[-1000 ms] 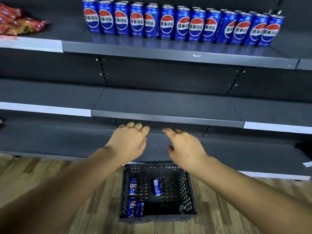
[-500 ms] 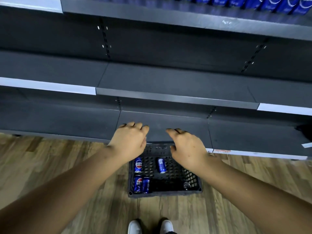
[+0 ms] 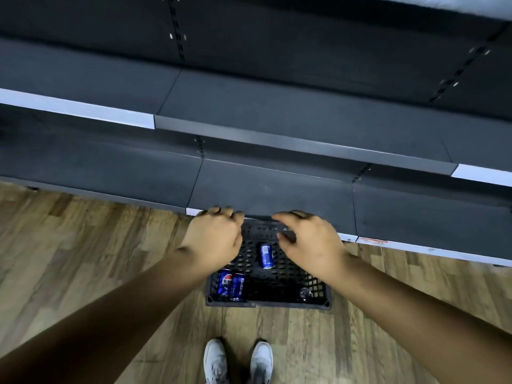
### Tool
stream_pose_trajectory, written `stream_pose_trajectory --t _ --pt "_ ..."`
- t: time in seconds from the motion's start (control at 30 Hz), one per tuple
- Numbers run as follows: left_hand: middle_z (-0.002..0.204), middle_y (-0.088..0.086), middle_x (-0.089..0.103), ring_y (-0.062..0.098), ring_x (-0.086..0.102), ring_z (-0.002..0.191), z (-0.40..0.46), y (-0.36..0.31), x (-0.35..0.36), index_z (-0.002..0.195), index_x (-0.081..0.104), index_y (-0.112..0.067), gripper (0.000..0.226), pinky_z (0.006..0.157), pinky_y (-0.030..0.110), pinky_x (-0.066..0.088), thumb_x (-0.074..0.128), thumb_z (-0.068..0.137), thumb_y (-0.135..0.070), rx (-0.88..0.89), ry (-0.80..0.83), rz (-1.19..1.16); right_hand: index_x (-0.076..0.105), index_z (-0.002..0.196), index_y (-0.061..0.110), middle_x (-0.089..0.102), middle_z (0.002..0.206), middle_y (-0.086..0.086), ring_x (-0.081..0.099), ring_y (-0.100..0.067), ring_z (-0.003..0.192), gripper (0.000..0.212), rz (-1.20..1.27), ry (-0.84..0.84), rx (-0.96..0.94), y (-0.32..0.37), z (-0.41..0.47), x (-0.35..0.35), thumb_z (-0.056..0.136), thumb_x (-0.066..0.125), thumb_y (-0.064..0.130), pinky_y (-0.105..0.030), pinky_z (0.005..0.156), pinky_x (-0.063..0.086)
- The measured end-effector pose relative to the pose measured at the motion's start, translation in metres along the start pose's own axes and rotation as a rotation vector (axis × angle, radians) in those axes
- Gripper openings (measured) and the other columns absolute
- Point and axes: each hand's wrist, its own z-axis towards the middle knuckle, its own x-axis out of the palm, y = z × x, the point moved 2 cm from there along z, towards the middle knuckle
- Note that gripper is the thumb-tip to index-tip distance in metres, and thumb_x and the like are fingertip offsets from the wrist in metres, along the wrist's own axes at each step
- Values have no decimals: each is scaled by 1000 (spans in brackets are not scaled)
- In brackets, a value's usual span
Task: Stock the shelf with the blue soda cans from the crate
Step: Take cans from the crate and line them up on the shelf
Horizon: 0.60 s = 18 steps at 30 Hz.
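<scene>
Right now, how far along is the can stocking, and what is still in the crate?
Done: nothing here shows it; the shelves in view hold no cans. In hand: nothing, the left hand and right hand hover over the crate, fingers loosely curled, no grip yet. Left: a lone can, a pair of cans, and a can end near the right corner.

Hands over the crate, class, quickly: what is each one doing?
Left hand: open, fingers loosely curled, holding nothing.
Right hand: open, fingers loosely curled, holding nothing.
</scene>
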Motion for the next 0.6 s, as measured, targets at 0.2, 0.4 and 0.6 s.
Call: stream_pose_trajectory --t 0.2,0.4,0.6 --pt "130 1 50 22 47 119 6 3 26 131 43 -19 37 96 33 38 33 96 -28 -41 99 -19 47 138 29 53 136 4 54 -20 119 42 -13 46 5 -9 5 20 96 45 28 -26 89 45" --pt "128 4 53 24 49 116 20 6 42 127 47 -18 39 91 29 41 27 95 -28 -23 106 -63 74 98 16 73 89 -5 71 -24 68 28 66 -19 4 -17 15 41 74 62 16 -34 52 55" --pt "128 5 52 24 50 116 34 14 65 128 45 -18 35 91 30 41 32 96 -24 -35 112 -79 52 134 23 56 134 1 57 -23 117 39 39 71 -15 -18 35 63 95 45 24 -30 91 46"
